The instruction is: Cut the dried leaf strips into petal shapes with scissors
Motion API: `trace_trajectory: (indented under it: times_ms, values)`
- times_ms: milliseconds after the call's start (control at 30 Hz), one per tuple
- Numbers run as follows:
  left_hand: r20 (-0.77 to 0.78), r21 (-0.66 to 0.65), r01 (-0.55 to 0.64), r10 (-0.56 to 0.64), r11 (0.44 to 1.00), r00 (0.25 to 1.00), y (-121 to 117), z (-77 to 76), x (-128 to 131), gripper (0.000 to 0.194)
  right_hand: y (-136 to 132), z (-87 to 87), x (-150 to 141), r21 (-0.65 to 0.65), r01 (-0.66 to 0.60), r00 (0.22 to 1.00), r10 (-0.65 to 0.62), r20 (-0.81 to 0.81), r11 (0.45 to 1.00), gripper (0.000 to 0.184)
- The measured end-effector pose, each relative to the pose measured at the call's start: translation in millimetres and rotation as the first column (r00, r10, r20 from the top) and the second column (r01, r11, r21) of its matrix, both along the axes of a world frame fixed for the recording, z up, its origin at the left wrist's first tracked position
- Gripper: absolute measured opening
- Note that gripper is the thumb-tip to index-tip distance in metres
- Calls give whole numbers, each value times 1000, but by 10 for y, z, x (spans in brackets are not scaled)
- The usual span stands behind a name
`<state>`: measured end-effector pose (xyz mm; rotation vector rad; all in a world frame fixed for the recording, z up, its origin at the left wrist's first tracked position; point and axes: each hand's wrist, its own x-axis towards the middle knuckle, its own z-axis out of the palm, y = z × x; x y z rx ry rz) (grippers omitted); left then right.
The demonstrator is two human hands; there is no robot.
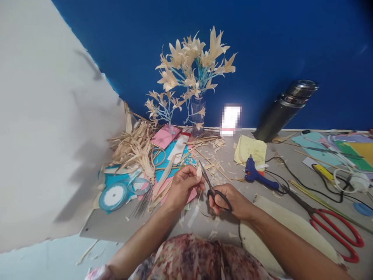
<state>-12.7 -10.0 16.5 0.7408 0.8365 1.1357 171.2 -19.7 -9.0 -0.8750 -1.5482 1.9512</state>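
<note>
Between the thumb and fingers of my left hand (185, 184) is a small pale piece of corn husk (199, 171), pointed at the top. My right hand (225, 200) grips black-handled scissors (211, 186) by the finger loops, blades aimed up and to the left. The blades run close beside the husk piece; whether they touch it I cannot tell. Below and behind the hands, husk scraps (217, 171) lie scattered over the grey table (215, 225). A strip of dried husk (163, 186) rests just left of my left hand.
Husk flowers (192, 58) stand in a clear vase at the back, beside a heap of dried husks (136, 146). A ribbon roll (113, 196) sits left. Rightward are a blue glue gun (259, 175), a dark flask (284, 112), red-handled scissors (335, 229) and cables (309, 189).
</note>
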Motion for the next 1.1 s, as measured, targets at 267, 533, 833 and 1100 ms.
trace_trajectory:
  times_ms: [267, 533, 833, 1100]
  values:
    - [28, 24, 69, -69, 997, 997, -5, -17, -21, 12, 2, -32, 21, 3, 16, 1000, -16, 12, 1000, 64]
    - [37, 33, 93, -95, 995, 995, 2, -39, -30, 11, 9, -73, 25, -1, 24, 1000, -24, 7, 1000, 62]
    - [43, 7, 125, -126, 992, 991, -6, -94, -40, 11, 39, -82, 12, -63, 177, 983, -179, -31, 982, 64]
    - [62, -20, 42, -41, 999, 997, 8, 20, -70, 10, 49, 41, 55, -38, 63, 996, -65, -53, 997, 71]
